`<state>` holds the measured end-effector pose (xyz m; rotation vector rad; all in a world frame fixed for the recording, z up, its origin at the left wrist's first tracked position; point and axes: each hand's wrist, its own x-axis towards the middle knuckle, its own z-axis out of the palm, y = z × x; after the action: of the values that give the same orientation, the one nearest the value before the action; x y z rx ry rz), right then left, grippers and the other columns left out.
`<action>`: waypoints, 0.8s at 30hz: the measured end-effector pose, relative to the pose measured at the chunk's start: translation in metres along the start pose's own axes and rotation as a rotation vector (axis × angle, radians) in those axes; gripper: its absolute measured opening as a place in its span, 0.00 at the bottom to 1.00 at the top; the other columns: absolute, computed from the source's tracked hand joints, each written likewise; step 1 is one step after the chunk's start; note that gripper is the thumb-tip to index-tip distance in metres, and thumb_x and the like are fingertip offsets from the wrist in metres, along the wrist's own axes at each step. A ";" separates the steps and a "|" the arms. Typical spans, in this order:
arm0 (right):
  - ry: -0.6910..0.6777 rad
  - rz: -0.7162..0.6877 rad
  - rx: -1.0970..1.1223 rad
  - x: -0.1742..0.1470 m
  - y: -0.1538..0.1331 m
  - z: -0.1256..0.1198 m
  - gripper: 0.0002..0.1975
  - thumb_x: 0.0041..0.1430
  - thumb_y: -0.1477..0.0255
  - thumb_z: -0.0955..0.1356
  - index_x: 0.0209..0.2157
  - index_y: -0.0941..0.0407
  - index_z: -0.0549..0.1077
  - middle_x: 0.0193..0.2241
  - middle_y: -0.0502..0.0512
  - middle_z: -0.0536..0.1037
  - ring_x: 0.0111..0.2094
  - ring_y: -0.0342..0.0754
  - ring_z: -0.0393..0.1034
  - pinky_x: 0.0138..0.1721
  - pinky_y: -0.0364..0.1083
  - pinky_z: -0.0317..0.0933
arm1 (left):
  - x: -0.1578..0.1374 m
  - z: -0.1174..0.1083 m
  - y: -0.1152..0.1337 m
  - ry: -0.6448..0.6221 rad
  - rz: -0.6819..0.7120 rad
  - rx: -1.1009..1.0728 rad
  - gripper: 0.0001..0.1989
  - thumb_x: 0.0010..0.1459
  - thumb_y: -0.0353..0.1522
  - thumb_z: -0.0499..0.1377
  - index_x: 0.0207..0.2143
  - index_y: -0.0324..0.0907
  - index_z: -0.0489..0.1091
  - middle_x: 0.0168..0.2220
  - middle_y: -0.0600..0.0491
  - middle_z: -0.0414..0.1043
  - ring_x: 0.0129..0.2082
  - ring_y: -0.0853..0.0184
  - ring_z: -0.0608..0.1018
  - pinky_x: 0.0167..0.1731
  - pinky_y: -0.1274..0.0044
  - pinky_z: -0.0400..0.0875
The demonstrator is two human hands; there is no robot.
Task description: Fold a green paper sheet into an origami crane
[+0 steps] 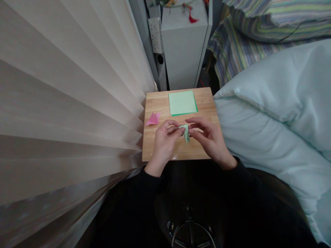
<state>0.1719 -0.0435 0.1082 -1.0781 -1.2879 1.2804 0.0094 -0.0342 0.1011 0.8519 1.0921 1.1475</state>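
A small piece of folded light green paper [186,133] is held up over the near part of the wooden table, with a narrow point hanging down. My left hand [165,139] pinches its left side between thumb and fingers. At its right edge, the thumb and a bent finger of my right hand [210,137] close on the paper, while the index finger stretches out above it. A pink folded paper piece [153,118] lies left of my hands. Behind them rests a stack of square green sheets [182,102], pale on top and darker beneath.
The small wooden table [204,100] stands between a pleated curtain [103,103] on the left and a bed with a pale blue quilt [271,113] on the right. A white cabinet [183,51] rises behind it. Below is a chair base [191,234].
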 end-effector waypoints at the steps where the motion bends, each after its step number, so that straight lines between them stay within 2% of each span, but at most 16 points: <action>1: 0.011 0.008 0.008 -0.001 -0.001 0.002 0.14 0.58 0.66 0.75 0.46 0.51 0.75 0.50 0.57 0.76 0.48 0.51 0.74 0.42 0.50 0.72 | 0.001 -0.001 0.000 0.021 0.025 -0.007 0.18 0.50 0.35 0.74 0.37 0.42 0.69 0.31 0.55 0.81 0.34 0.68 0.84 0.40 0.75 0.78; 4: 0.018 0.013 -0.063 -0.002 -0.001 0.006 0.20 0.53 0.66 0.78 0.43 0.51 0.69 0.50 0.57 0.77 0.50 0.54 0.75 0.45 0.53 0.73 | 0.003 -0.001 0.001 0.082 0.090 -0.011 0.17 0.52 0.34 0.72 0.41 0.43 0.72 0.34 0.54 0.81 0.37 0.66 0.84 0.41 0.74 0.79; 9: 0.044 0.018 -0.201 -0.002 0.005 0.007 0.14 0.57 0.64 0.76 0.35 0.53 0.69 0.36 0.53 0.79 0.36 0.49 0.78 0.38 0.51 0.73 | 0.002 0.000 0.000 0.090 0.139 0.002 0.16 0.55 0.34 0.69 0.47 0.44 0.77 0.41 0.52 0.81 0.41 0.66 0.83 0.46 0.71 0.80; 12: 0.099 0.050 -0.074 -0.001 0.008 0.005 0.15 0.57 0.62 0.76 0.33 0.53 0.70 0.31 0.51 0.78 0.31 0.48 0.78 0.33 0.49 0.74 | 0.001 0.001 -0.001 0.052 0.127 -0.042 0.15 0.55 0.34 0.70 0.45 0.43 0.79 0.42 0.52 0.81 0.42 0.67 0.82 0.48 0.71 0.79; 17: 0.179 0.073 0.122 0.003 0.006 0.002 0.16 0.50 0.64 0.80 0.31 0.54 0.72 0.31 0.50 0.78 0.29 0.46 0.78 0.29 0.46 0.75 | 0.000 0.001 0.002 0.002 0.120 -0.104 0.15 0.50 0.35 0.74 0.40 0.43 0.80 0.39 0.53 0.80 0.42 0.67 0.81 0.46 0.73 0.79; 20: 0.209 0.066 0.147 0.006 0.006 0.001 0.15 0.49 0.67 0.80 0.31 0.54 0.73 0.32 0.50 0.78 0.30 0.45 0.77 0.32 0.47 0.76 | -0.002 0.004 0.004 0.019 0.094 -0.113 0.14 0.49 0.35 0.75 0.36 0.42 0.78 0.35 0.55 0.78 0.38 0.70 0.81 0.44 0.75 0.79; 24: 0.249 0.040 0.185 0.008 0.008 -0.001 0.21 0.46 0.71 0.81 0.40 0.51 0.72 0.32 0.47 0.79 0.33 0.45 0.78 0.39 0.48 0.76 | -0.006 0.008 0.004 0.015 -0.019 -0.154 0.13 0.47 0.32 0.75 0.31 0.40 0.75 0.32 0.56 0.77 0.34 0.71 0.80 0.43 0.75 0.78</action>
<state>0.1712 -0.0350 0.1004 -1.0961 -0.9473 1.2249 0.0158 -0.0391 0.1084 0.7126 1.0079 1.2075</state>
